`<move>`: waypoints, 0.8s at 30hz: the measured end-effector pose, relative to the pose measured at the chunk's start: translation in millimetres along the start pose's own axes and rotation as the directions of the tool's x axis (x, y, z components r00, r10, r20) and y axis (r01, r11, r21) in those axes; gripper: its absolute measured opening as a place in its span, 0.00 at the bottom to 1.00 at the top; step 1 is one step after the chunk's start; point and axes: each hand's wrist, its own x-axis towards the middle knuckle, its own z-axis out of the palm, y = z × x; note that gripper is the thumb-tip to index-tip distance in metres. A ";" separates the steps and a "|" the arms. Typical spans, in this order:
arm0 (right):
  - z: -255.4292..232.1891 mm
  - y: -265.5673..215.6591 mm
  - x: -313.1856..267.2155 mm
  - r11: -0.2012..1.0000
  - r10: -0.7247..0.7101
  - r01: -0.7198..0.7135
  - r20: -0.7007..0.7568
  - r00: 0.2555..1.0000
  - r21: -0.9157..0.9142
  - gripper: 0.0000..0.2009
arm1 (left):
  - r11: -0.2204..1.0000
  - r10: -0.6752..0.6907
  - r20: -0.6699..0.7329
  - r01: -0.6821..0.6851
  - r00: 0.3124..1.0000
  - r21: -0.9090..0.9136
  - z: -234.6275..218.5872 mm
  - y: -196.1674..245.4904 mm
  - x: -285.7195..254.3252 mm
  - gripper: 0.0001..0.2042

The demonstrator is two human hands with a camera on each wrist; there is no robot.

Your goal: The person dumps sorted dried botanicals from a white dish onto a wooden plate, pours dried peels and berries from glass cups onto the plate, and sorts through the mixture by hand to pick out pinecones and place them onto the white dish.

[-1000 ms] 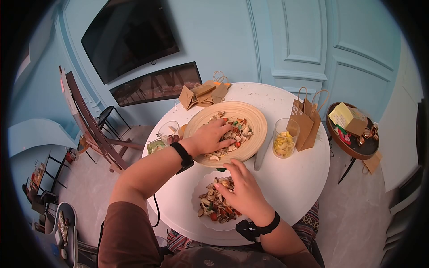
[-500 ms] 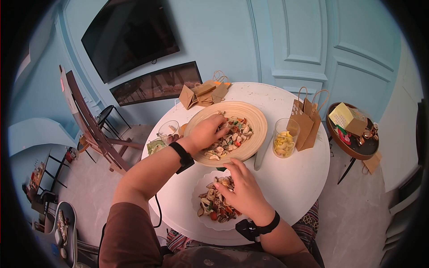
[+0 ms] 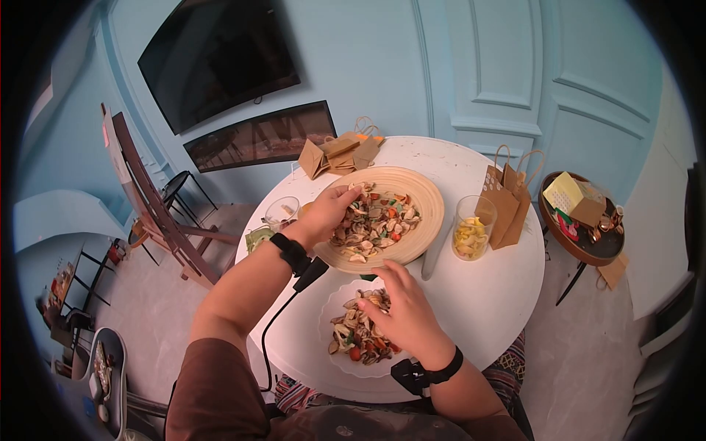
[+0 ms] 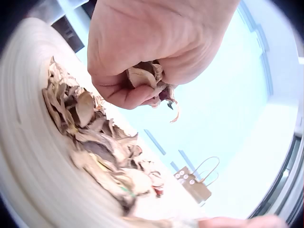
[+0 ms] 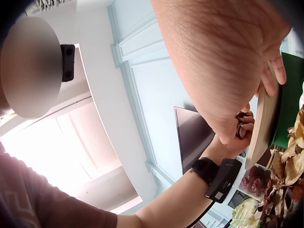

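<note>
My left hand is over the left side of a round wooden plate, its fingers curled round a clump of dried mushroom slices. More dried slices, with bits of red and green, are heaped on the plate. My right hand touches the plate's near rim with its fingertips, fingers fairly straight and thumb apart from the rim. Below that thumb stands a white scalloped bowl with mixed dried mushrooms and red pieces. Something green shows under the plate's edge.
A grey knife-like blade lies right of the plate, beside a clear cup of yellow pieces. Brown paper bags stand behind it, more paper bags at the back. Clear containers are at left; a cable hangs from my left wrist.
My left hand has drawn back leftward and lifted from the heap, gathering mushroom slices in its fingers. The right hand stays at the plate's rim.
</note>
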 end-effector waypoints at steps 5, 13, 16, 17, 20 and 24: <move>0.4 0.4 0.4 1.000 -0.014 0.015 -0.045 0.999 0.018 0.25 | 0.914 -0.131 0.038 0.135 0.991 -0.382 4.4 12.8 -25.1 0.13; -4.4 -8.8 7.0 0.983 -0.020 0.054 -0.195 0.981 0.175 0.17 | 0.507 -0.071 0.435 0.408 0.898 -0.759 17.9 -12.7 -92.4 0.14; -1.4 -7.6 4.9 0.967 -0.045 0.089 -0.184 0.982 0.237 0.17 | 0.442 -0.002 0.495 0.445 0.869 -0.779 30.6 -33.9 -111.9 0.14; 1.0 -7.0 5.4 0.958 -0.107 0.160 -0.218 0.970 0.239 0.17 | 0.397 0.005 0.524 0.479 0.852 -0.783 33.6 -39.3 -116.4 0.17; 6.4 -3.9 5.8 0.941 -0.182 0.233 -0.216 0.959 0.244 0.17 | 0.352 0.002 0.568 0.531 0.823 -0.771 41.5 -53.7 -121.2 0.18; 7.5 -5.8 5.2 0.959 -0.135 0.174 -0.179 0.975 0.223 0.13 | 0.517 -0.009 0.555 0.479 0.832 -0.709 48.1 -63.2 -123.7 0.20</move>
